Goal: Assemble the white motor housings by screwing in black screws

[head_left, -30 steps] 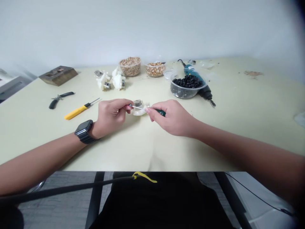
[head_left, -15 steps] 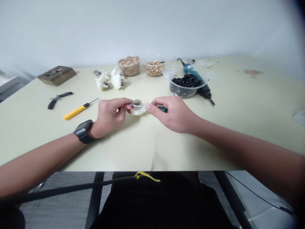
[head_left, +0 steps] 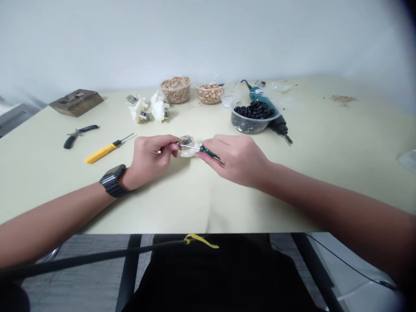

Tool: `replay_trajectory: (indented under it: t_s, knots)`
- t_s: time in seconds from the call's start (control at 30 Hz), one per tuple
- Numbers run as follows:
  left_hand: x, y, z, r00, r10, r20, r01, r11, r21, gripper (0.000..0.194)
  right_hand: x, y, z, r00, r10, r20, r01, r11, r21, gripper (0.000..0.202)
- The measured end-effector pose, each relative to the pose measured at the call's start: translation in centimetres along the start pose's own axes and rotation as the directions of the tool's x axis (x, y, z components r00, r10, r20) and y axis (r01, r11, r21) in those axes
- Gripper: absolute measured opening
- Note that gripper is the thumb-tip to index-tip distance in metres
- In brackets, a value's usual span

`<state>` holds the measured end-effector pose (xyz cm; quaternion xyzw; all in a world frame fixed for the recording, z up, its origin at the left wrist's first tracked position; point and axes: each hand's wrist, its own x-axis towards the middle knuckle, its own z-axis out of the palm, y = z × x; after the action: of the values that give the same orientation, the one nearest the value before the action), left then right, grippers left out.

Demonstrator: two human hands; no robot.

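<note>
My right hand (head_left: 235, 158) is closed around the green handle of a screwdriver (head_left: 211, 153), whose thin metal shaft points left. At the shaft's far end, my left hand (head_left: 152, 151), with a dark watch on the wrist, pinches a small dark piece between thumb and forefinger; what it is I cannot make out. A white plastic part with a silver motor (head_left: 186, 140) lies on the table just behind the shaft, partly covered by it and by my fingers.
To the left lie a yellow-handled screwdriver (head_left: 101, 152), pliers (head_left: 79, 135) and a brown block (head_left: 76, 103). Behind are two white motor assemblies (head_left: 159, 109), tubs of tan pieces (head_left: 176, 90) and orange pieces (head_left: 210, 94), a bowl of black pieces (head_left: 253, 117) and a teal power tool (head_left: 280, 125).
My right hand has shifted its grip; its fingers now wrap over the screwdriver's handle, where before the fingertips were near the shaft. My left hand stays almost in place.
</note>
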<state>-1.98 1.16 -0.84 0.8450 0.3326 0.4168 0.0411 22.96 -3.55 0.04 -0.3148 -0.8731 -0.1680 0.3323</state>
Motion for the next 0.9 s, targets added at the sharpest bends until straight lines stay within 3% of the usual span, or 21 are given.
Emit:
replay_trajectory:
  t_s: [0.13,0.27,0.37,0.6,0.9]
  knots:
    - [0.0,0.0,0.0,0.998,-0.063,0.021,0.063,0.998,-0.018,0.023,0.2,0.0,0.0,0.988,0.149,-0.04,-0.14,0.975,0.17,0.028]
    - [0.1,0.3,0.2,0.995,-0.099,0.027,0.101,0.993,-0.055,0.021,0.6,-0.1,-0.2,0.951,0.306,0.042,-0.301,0.887,0.351,0.026]
    - [0.4,0.7,0.5,0.992,-0.122,0.038,0.125,0.987,-0.098,0.021,0.8,0.1,-0.5,0.917,0.381,0.116,-0.395,0.831,0.393,0.026]
    - [0.9,0.7,1.4,0.995,-0.094,0.018,0.096,0.978,-0.184,0.019,1.1,0.6,-1.7,0.884,0.368,0.287,-0.447,0.846,0.292,0.035]
    - [1.0,0.3,1.7,0.996,-0.094,-0.001,0.092,0.983,-0.157,0.018,1.4,1.0,-2.4,0.86,0.394,0.324,-0.478,0.843,0.246,0.028]
